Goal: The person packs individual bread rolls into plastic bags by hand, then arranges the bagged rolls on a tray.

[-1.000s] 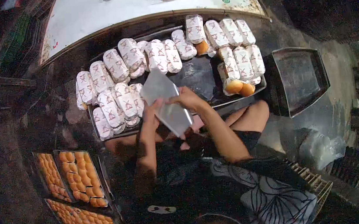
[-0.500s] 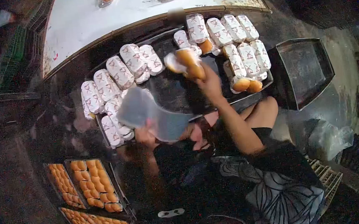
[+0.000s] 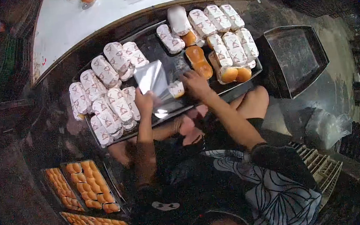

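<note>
My left hand (image 3: pixel 145 103) is closed on a clear plastic bag (image 3: pixel 150 76) over the middle of the black tray. Beside the bag's right edge is a small bread roll in white paper (image 3: pixel 176 89), its golden side partly showing. The curled fingers of my right hand (image 3: pixel 195 84) grip at this roll's right end. Just beyond that hand lies a golden double-lobed bread roll (image 3: pixel 199 62), top up on the tray. Printed paper-wrapped rolls (image 3: pixel 120 103) are stacked on the left, and more wrapped rolls (image 3: pixel 233 47) stand on the right.
A white table (image 3: pixel 103 10) with bagged bread spans the far side. To the right stands a dark empty tray (image 3: pixel 299 56), with a clear plastic bundle (image 3: pixel 326 128) nearer me. Trays of golden buns (image 3: pixel 92 185) lie at lower left. The black tray's rim (image 3: pixel 163 122) runs by my legs.
My right hand has come down and left toward the plastic bag. The golden roll it carried now lies on the tray. My left hand has raised the bag, and the view has shifted slightly.
</note>
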`<act>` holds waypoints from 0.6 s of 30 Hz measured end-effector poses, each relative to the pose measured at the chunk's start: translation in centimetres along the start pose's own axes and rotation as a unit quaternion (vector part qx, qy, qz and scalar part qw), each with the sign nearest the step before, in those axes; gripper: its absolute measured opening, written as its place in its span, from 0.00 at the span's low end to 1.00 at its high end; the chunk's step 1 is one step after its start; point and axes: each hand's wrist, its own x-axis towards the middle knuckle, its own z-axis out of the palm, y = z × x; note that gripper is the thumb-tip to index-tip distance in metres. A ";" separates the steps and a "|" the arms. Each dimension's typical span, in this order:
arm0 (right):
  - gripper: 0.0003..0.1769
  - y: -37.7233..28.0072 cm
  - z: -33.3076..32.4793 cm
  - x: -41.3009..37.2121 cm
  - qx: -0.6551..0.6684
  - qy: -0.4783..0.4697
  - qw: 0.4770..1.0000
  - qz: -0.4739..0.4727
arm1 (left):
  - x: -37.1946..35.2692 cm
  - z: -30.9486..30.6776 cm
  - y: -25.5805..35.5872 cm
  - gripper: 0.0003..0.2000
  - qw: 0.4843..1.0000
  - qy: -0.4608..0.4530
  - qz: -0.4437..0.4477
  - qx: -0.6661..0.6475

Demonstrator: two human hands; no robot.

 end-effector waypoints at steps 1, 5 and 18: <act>0.26 0.8 -0.7 1.1 0.082 -0.178 0.980 0.048 | 0.3 0.2 0.1 0.21 1.000 0.002 0.001 0.000; 0.27 4.2 0.9 0.6 0.250 -0.127 0.955 0.093 | 1.3 1.4 -0.7 0.23 0.998 0.059 0.025 -0.014; 0.22 2.6 3.7 -0.9 0.149 -0.151 0.920 0.330 | -9.1 -0.5 3.6 0.31 0.864 -0.157 0.233 0.418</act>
